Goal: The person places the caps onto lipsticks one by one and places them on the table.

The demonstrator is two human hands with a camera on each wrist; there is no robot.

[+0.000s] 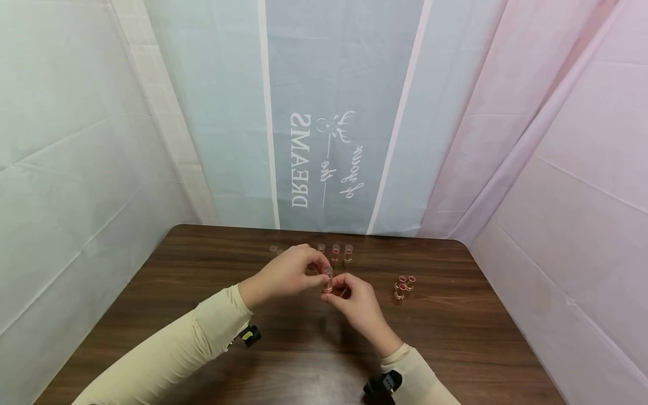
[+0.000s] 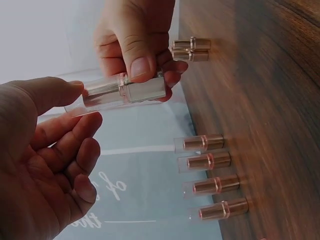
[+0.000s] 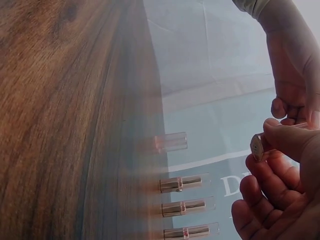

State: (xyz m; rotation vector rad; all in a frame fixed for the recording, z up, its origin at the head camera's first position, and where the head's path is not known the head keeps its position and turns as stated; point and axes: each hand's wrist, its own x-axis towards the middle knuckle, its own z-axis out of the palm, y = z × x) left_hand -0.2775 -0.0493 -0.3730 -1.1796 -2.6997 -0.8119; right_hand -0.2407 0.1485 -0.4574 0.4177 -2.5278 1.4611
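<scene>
Between both hands is a lipstick tube (image 1: 328,280) with a rose-gold base and a clear cap, roughly upright over the table. My left hand (image 1: 288,273) pinches its clear cap (image 2: 75,106) between thumb and forefinger, the other fingers loosely curled. From the right, my right hand (image 1: 358,304) pinches the shiny base (image 2: 147,91) with thumb and fingertips. The right wrist view catches the round underside (image 3: 257,147) of the tube. Behind the hands stands a row of capped lipstick tubes (image 1: 348,254), partly hidden by the left hand in the head view.
Right of my right hand, three uncapped rose-gold tubes (image 1: 402,287) stand close together. A lone clear cap (image 3: 174,141) stands toward the left end of the back row. The wooden table (image 1: 455,349) meets a hanging cloth (image 1: 344,67) at its back edge; cloth walls flank both sides.
</scene>
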